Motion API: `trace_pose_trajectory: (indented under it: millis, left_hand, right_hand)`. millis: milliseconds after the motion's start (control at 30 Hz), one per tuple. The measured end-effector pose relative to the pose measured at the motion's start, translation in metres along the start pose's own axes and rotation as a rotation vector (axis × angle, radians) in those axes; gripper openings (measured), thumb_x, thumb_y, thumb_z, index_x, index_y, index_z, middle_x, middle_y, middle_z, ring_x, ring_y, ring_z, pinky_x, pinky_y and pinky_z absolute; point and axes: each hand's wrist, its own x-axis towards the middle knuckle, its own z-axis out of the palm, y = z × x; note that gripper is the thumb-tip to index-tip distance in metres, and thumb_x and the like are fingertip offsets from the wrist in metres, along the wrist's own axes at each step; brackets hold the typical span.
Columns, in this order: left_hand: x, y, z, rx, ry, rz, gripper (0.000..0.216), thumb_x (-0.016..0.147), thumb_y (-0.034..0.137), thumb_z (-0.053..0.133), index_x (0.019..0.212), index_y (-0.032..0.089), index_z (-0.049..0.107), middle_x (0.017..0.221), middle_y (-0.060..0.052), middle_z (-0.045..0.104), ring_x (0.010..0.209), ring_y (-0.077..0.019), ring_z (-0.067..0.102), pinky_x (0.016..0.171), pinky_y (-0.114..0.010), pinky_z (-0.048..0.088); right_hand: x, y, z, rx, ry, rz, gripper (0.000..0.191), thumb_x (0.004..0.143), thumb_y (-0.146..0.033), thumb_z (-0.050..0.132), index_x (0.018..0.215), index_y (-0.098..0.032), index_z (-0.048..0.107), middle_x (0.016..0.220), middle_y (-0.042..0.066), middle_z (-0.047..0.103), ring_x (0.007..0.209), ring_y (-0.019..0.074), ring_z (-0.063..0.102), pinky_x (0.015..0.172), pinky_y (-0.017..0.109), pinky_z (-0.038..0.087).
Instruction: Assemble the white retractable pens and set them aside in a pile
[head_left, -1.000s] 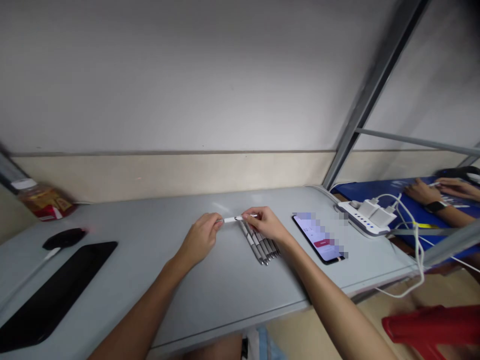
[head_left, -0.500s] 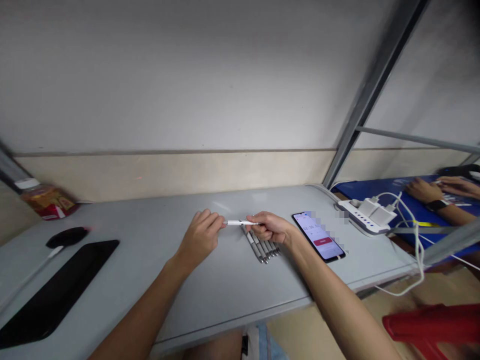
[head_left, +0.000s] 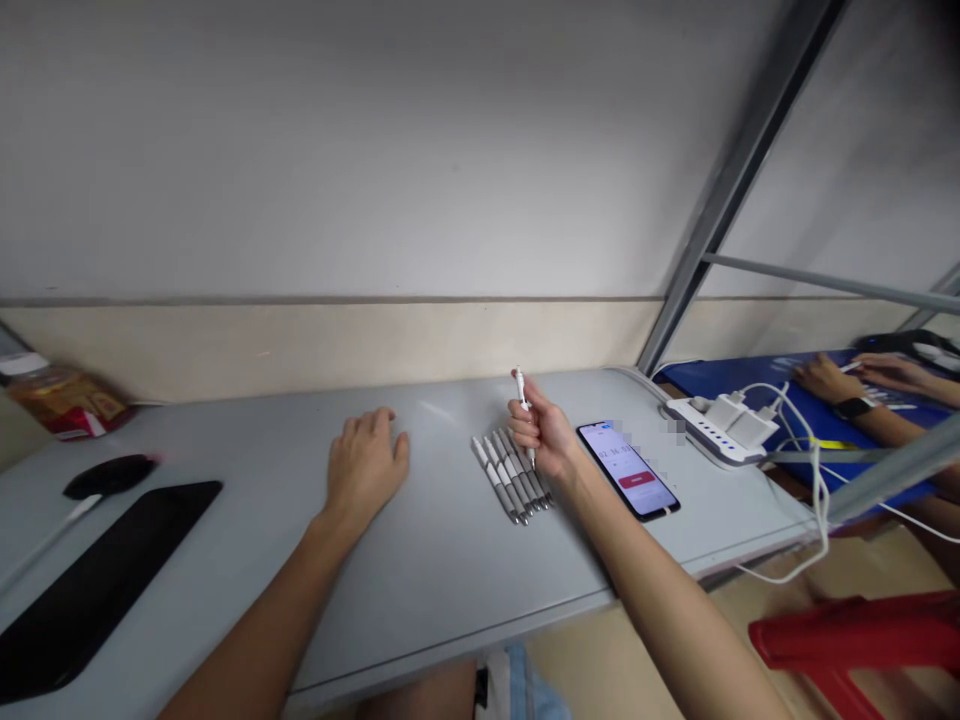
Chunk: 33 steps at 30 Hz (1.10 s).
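Pen swings near-upright, wrapped in our right hand, freed from our left hand.
Beside the row of pens, we grip one-handed; left fingers lie loose, seemingly empty, two-handed work apparently paused.

Head-worn view, forward and down over desk

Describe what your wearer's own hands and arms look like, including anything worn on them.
The left hand and right hand are ungloved, with no rings visible. The left forearm and right forearm show no sleeves, watch or bracelet.
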Motion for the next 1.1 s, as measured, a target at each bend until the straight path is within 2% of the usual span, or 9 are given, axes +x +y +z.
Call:
trace_pose_trajectory:
  millis: [67,133,267,367,467,667,900,1100]
  left_hand:
    - [-0.0005,-0.0060,0.0004,0.085,-0.045,-0.060,0.027,0.083,0.033,0.044,0.101,0.015,0.054,0.093,-0.017,0.061,0.092,-0.0338,0.054,0.067,-0.042,0.043]
    - [-0.0013,-0.0099,0.0003,0.117,-0.105,-0.119,0.027,0.081,0.033,0.043,0.098,0.015,0.055,0.094,-0.019,0.061,0.092,-0.0349,0.055,0.066,-0.043,0.044]
    - [-0.0008,-0.0106,-0.0008,0.142,-0.284,-0.223,0.034,0.082,0.034,0.038,0.102,0.013,0.056,0.099,-0.021,0.062,0.097,-0.0366,0.055,0.067,-0.044,0.046]
    - [0.0013,-0.0083,-0.0034,0.163,-0.420,-0.277,0.037,0.084,0.032,0.033,0.106,0.013,0.055,0.098,-0.019,0.064,0.095,-0.0345,0.059,0.070,-0.043,0.046]
    - [0.0029,-0.0073,-0.0059,0.178,-0.485,-0.288,0.038,0.085,0.031,0.030,0.107,0.014,0.056,0.092,-0.017,0.067,0.089,-0.0331,0.063,0.069,-0.042,0.046]
    - [0.0037,-0.0078,-0.0039,0.210,-0.467,-0.233,0.038,0.085,0.033,0.031,0.103,0.014,0.059,0.092,-0.017,0.069,0.085,-0.0334,0.065,0.066,-0.040,0.046]
    - [0.0045,-0.0081,-0.0003,0.185,-0.441,-0.238,0.044,0.089,0.034,0.026,0.093,0.014,0.065,0.087,-0.017,0.070,0.080,-0.0324,0.066,0.063,-0.039,0.045]
    - [0.0044,-0.0052,-0.0025,0.121,-0.407,-0.258,0.044,0.090,0.037,0.027,0.100,0.015,0.064,0.091,-0.016,0.070,0.082,-0.0326,0.066,0.062,-0.038,0.044]
  right_hand:
    - [-0.0022,-0.0004,0.0001,0.009,-0.032,-0.014,0.040,0.086,-0.034,0.058,0.124,-0.035,0.044,0.058,-0.009,0.027,0.041,0.0067,0.016,0.036,0.017,0.012]
    - [-0.0035,-0.0002,0.0008,0.021,-0.043,-0.018,0.046,0.087,-0.033,0.058,0.129,-0.038,0.041,0.059,-0.009,0.025,0.041,0.0067,0.015,0.036,0.017,0.011]
    - [-0.0038,0.0001,0.0013,0.062,-0.043,-0.013,0.044,0.088,-0.032,0.058,0.128,-0.039,0.041,0.059,-0.009,0.024,0.042,0.0062,0.013,0.036,0.017,0.010]
    - [-0.0036,0.0002,0.0007,0.105,-0.076,-0.022,0.045,0.089,-0.029,0.057,0.130,-0.039,0.040,0.058,-0.009,0.024,0.042,0.0061,0.014,0.037,0.017,0.009]
    - [-0.0035,0.0005,0.0003,0.130,-0.084,-0.015,0.044,0.090,-0.029,0.056,0.129,-0.039,0.041,0.058,-0.009,0.025,0.042,0.0060,0.014,0.038,0.017,0.009]
    - [-0.0040,0.0003,0.0019,0.110,-0.103,-0.018,0.042,0.090,-0.030,0.056,0.129,-0.038,0.042,0.059,-0.009,0.024,0.042,0.0060,0.013,0.038,0.017,0.008]
    - [-0.0029,0.0012,0.0022,0.070,-0.077,-0.017,0.038,0.089,-0.032,0.057,0.124,-0.037,0.043,0.059,-0.009,0.023,0.042,0.0057,0.011,0.038,0.017,0.006]
    - [-0.0025,0.0015,0.0026,0.066,-0.076,-0.022,0.041,0.089,-0.032,0.057,0.126,-0.037,0.042,0.059,-0.009,0.023,0.042,0.0059,0.011,0.038,0.018,0.006]
